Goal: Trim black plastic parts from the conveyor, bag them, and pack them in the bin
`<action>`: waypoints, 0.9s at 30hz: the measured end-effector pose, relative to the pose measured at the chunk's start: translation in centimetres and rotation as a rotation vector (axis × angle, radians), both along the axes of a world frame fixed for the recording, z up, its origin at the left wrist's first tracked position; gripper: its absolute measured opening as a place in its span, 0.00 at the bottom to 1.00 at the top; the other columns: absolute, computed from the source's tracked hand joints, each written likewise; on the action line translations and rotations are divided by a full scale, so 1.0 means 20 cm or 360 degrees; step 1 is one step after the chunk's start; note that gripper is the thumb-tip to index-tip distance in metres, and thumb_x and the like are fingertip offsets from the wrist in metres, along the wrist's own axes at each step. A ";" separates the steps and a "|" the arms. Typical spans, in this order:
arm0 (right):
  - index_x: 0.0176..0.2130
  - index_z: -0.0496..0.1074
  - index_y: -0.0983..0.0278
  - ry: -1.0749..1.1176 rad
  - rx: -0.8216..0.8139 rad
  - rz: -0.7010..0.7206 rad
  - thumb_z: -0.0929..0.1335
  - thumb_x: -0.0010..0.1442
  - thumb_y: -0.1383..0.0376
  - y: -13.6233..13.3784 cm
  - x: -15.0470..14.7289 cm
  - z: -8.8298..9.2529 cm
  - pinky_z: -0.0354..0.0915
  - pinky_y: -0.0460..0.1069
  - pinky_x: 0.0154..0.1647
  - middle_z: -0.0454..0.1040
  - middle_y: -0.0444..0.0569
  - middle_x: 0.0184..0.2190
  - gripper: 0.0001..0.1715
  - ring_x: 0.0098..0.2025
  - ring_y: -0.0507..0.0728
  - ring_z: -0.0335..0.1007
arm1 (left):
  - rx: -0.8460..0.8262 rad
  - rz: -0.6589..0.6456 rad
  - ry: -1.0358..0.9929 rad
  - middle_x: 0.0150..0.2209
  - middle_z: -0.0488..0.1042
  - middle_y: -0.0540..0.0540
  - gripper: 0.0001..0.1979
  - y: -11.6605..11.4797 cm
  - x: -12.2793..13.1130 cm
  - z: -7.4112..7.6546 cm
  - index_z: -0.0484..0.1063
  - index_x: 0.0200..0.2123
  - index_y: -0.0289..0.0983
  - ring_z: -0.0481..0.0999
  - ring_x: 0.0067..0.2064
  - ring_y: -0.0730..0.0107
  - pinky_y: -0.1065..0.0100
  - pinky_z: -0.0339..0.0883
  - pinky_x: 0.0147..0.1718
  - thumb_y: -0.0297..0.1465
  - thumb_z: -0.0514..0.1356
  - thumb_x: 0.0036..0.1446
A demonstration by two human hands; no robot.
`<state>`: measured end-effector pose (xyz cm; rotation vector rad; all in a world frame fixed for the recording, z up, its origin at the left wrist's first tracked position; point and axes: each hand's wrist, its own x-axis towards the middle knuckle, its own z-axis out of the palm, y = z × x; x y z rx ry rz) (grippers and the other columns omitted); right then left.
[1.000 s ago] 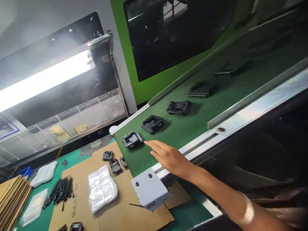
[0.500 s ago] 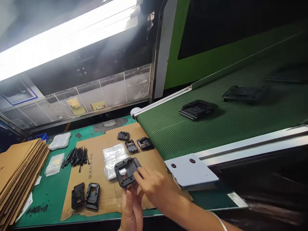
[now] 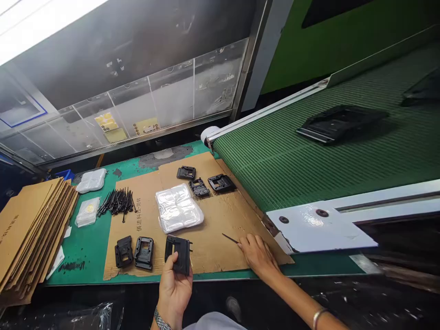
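Note:
My left hand (image 3: pixel 175 286) grips a black plastic frame part (image 3: pixel 182 261) with a rectangular opening, above the near edge of the cardboard sheet (image 3: pixel 220 247). Its thumb lies across the part's face, and small prongs stick out on the right side. Farther right, my right hand (image 3: pixel 257 256) rests low on the cardboard, its fingertips closed at the end of a thin dark stick (image 3: pixel 229 238). Two similar black parts, a left one (image 3: pixel 123 252) and a right one (image 3: pixel 144 253), lie left of my left hand. Behind it sits a stack of clear plastic bags (image 3: pixel 178 208).
Black parts (image 3: pixel 198 187) lie at the cardboard's back. A heap of black pin-like pieces (image 3: pixel 118 201) is on the left, near bag stacks (image 3: pixel 87 211) and piled cardboard (image 3: pixel 41 229). A green conveyor belt (image 3: pixel 261 156) carrying black parts (image 3: pixel 340 121) slopes down from the right.
My right hand has left the frame part and moved right, down to the cardboard and the thin stick. My left hand keeps the part, now turned and lower. The camera view has shifted.

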<state>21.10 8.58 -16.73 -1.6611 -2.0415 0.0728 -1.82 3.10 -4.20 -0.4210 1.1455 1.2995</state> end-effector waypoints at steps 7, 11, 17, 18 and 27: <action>0.37 0.64 0.62 0.0512 0.0047 0.0441 0.54 0.64 0.65 -0.25 -0.31 0.38 0.62 0.45 0.23 0.70 0.46 0.23 0.13 0.22 0.52 0.67 | -0.0030 -0.0002 -0.0179 0.25 0.75 0.45 0.05 0.00 -0.02 0.04 0.68 0.28 0.30 0.74 0.25 0.75 0.75 0.69 0.24 0.19 0.55 0.51; 0.27 0.65 0.63 0.0370 0.0275 0.0892 0.54 0.63 0.68 -0.29 -0.43 0.57 0.56 0.44 0.20 0.65 0.44 0.18 0.18 0.20 0.50 0.62 | -0.0018 -0.0026 -0.0295 0.22 0.74 0.45 0.07 0.00 0.00 0.09 0.68 0.26 0.29 0.73 0.23 0.76 0.76 0.69 0.23 0.19 0.53 0.53; 0.20 0.59 0.63 0.0243 0.0334 0.0990 0.54 0.63 0.71 -0.24 -0.46 0.58 0.49 0.45 0.18 0.60 0.41 0.15 0.21 0.17 0.48 0.55 | -0.0048 -0.0085 -0.0326 0.21 0.72 0.46 0.07 -0.04 -0.01 0.09 0.67 0.24 0.30 0.72 0.21 0.77 0.77 0.66 0.20 0.20 0.54 0.53; 0.20 0.59 0.63 0.0251 0.0334 0.0969 0.54 0.63 0.71 -0.22 -0.45 0.57 0.49 0.45 0.18 0.59 0.41 0.15 0.21 0.16 0.48 0.54 | -0.0035 -0.0093 -0.0334 0.21 0.72 0.46 0.07 -0.05 -0.01 0.08 0.67 0.24 0.30 0.72 0.22 0.78 0.77 0.66 0.21 0.20 0.54 0.53; 0.22 0.59 0.62 0.0626 -0.0190 0.0942 0.52 0.65 0.61 -0.10 -0.43 0.60 0.54 0.44 0.19 0.60 0.41 0.16 0.23 0.19 0.48 0.56 | 0.0190 -0.0520 -0.0376 0.25 0.73 0.44 0.06 -0.11 -0.12 0.03 0.70 0.30 0.28 0.72 0.25 0.74 0.72 0.66 0.26 0.19 0.58 0.45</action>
